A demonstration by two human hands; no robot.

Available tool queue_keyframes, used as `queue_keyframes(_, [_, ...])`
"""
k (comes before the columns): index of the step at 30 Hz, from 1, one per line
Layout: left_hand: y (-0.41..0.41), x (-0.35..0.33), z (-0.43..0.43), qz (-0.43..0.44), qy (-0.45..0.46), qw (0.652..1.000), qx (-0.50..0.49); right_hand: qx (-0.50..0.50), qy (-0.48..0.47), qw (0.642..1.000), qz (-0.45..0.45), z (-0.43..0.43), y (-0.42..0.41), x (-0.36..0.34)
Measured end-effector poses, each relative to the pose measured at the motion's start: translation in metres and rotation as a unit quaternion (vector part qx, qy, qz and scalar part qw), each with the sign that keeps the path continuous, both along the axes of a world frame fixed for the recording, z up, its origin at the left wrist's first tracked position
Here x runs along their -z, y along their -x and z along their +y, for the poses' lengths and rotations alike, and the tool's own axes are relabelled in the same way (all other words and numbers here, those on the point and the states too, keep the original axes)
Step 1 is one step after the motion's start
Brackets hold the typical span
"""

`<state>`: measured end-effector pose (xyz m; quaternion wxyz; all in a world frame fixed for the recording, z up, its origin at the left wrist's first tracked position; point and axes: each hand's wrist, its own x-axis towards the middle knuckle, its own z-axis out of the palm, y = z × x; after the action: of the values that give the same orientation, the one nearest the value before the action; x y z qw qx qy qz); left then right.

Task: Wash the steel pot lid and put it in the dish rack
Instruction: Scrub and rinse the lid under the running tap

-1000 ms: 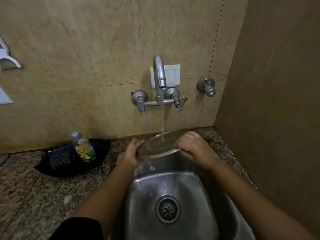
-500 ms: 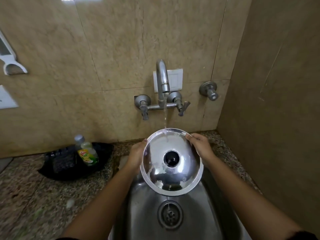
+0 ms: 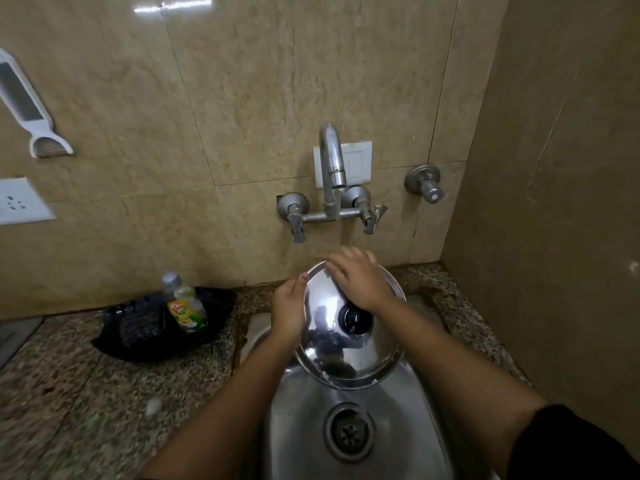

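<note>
The round steel pot lid (image 3: 332, 344) with a black knob (image 3: 355, 318) is held tilted over the steel sink (image 3: 301, 427), its shiny top facing me. My left hand (image 3: 289, 313) grips the lid's left rim. My right hand (image 3: 358, 277) lies flat on the lid's upper part, fingers spread, just below the tap spout (image 3: 332, 161). Water runs from the spout toward the lid. No dish rack is in view.
A dish soap bottle (image 3: 185, 306) stands on a black tray (image 3: 138, 330) on the granite counter (image 3: 86, 410) left of the sink. The drain (image 3: 349, 433) lies below the lid. A tiled wall stands close on the right, with a separate valve (image 3: 424, 183) on the back wall.
The lid was turned from nearly flat to facing me. My right hand has left the right rim and now lies on the lid's top surface.
</note>
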<state>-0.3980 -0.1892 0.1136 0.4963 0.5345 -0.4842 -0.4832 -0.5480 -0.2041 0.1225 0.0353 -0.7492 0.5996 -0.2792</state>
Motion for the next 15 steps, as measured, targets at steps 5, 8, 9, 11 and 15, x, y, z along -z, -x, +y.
queue_keyframes(5, [-0.016, 0.008, -0.001, 0.106, -0.037, 0.994, -0.018, 0.065, -0.032, 0.969, -0.238, -0.005, 0.029, 0.004])
queue_keyframes(8, [-0.022, 0.006, -0.010, 0.032, -0.041, 0.996, 0.070, -0.002, -0.086, 0.974, -0.210, -0.003, 0.023, -0.008])
queue_keyframes(9, [-0.022, 0.004, -0.014, 0.003, -0.034, 0.995, 0.095, -0.028, -0.101, 0.977, -0.187, -0.002, 0.019, -0.010])
queue_keyframes(11, [-0.019, 0.001, -0.018, -0.042, -0.021, 0.992, 0.118, -0.049, -0.109, 0.976, -0.184, -0.002, 0.015, -0.011])
queue_keyframes(15, [-0.016, 0.005, -0.015, -0.030, 0.002, 0.999, 0.021, 0.037, -0.109, 0.939, -0.323, -0.001, 0.029, 0.001])
